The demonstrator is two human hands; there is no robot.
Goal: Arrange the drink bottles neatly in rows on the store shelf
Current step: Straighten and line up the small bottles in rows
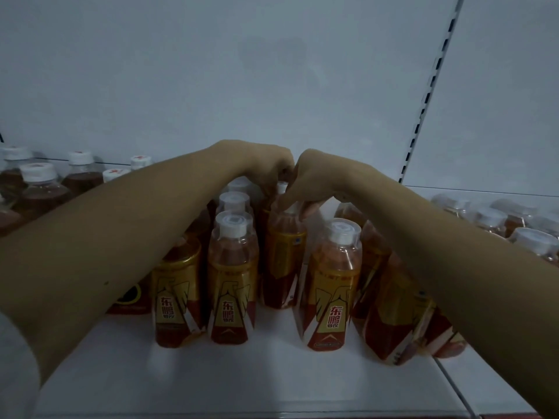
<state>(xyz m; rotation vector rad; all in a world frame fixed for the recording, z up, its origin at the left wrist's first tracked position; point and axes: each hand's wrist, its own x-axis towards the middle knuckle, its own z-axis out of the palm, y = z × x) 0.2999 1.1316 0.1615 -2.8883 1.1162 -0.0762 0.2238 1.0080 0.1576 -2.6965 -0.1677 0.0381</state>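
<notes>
Several amber drink bottles with gold-and-red labels and clear over-caps stand in rows on a white shelf [242,376]. Both my arms reach in over them. My right hand [314,179] pinches the cap and neck of a middle-row bottle [282,258], which stands set back from the front bottles. My left hand [266,164] is curled over the top of a bottle behind it [282,187]; its fingers are hidden, and the two hands touch knuckle to knuckle. Front bottles stand at left [174,294], centre [231,282] and right [332,285].
A group of darker bottles with white caps [39,182] fills the shelf at far left. More capped bottles [490,219] stand at far right past the slotted upright [423,116]. The white back panel rises behind. The shelf's front strip is bare.
</notes>
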